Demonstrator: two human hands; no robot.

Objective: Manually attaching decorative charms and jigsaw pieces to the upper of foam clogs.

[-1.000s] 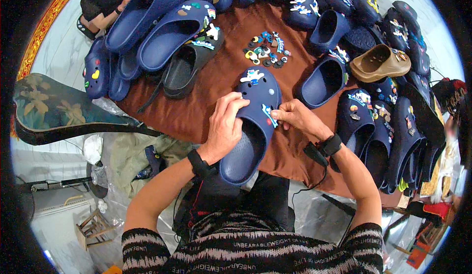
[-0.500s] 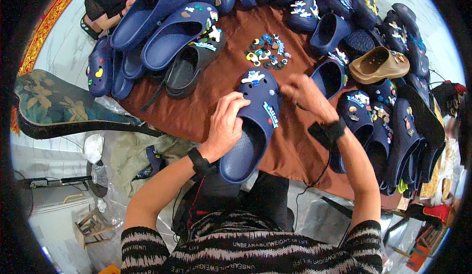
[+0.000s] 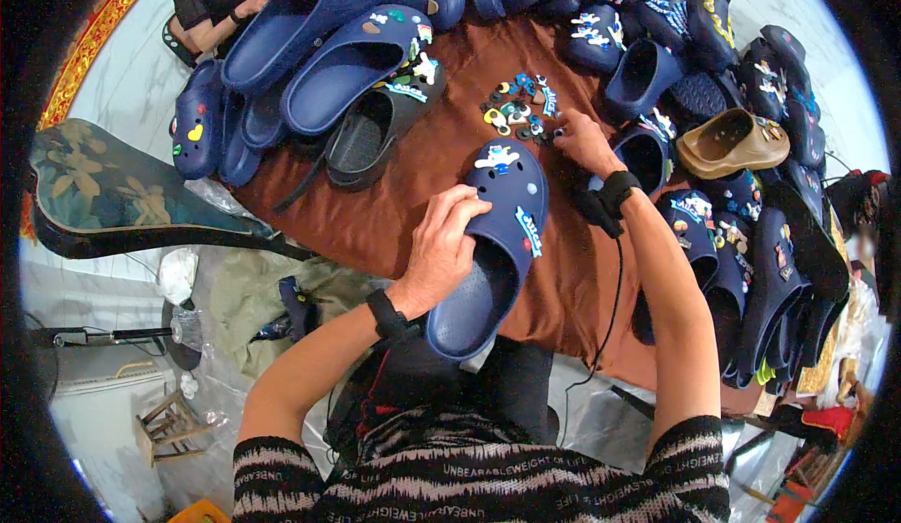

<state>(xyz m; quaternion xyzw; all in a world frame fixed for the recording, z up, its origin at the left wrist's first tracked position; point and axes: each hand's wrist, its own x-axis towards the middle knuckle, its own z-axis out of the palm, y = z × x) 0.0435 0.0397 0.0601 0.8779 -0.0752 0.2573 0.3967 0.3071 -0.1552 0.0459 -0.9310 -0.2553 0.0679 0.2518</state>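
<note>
A navy blue clog (image 3: 511,194) with a white charm at the toe and a blue-and-white charm on its side is in my left hand (image 3: 441,246), whose fingers curl over its left rim. Its heel hangs toward my lap. Just beyond the toe lies a small heap of colourful shoe charms (image 3: 516,115) on the brown cloth (image 3: 413,213). At the heap's right edge is my right hand (image 3: 587,143), fingers drawn together at the charms; whatever is between the fingertips is too small to make out.
Decorated navy clogs (image 3: 347,82) and a black clog (image 3: 366,138) crowd the left; more navy clogs (image 3: 694,223) and a tan clog (image 3: 732,143) fill the right. Another person (image 3: 211,7) is at far left. A floral chair back (image 3: 103,185) juts in; a cable (image 3: 610,316) hangs from my right wrist.
My right hand has moved from beside the clog's toe up to the charm heap. The clog remains in my left hand, and the whole view has shifted slightly.
</note>
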